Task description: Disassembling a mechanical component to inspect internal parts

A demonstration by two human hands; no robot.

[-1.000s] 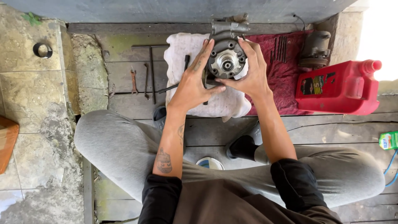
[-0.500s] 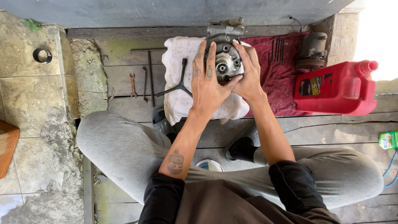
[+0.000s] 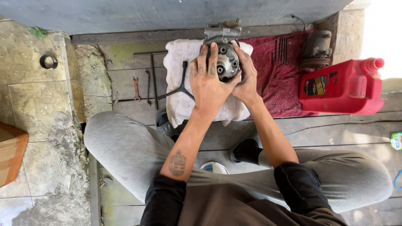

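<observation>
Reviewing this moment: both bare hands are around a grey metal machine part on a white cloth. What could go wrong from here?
1. The round grey metal machine part looks heavy and rests on a soft white cloth; it might tip or slide out of the grip of the left hand and right hand.
2. Bare fingers lie across its recessed face, so edges may pinch them.
3. The black three-armed wrench beside it might get knocked.

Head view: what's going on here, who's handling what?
A seated person grips a round metal machine part with both hands, left hand spread over its front, right hand cupping its side. It sits over a white cloth on wooden boards. A three-armed wrench lies on the cloth; a red jug stands alongside.
</observation>
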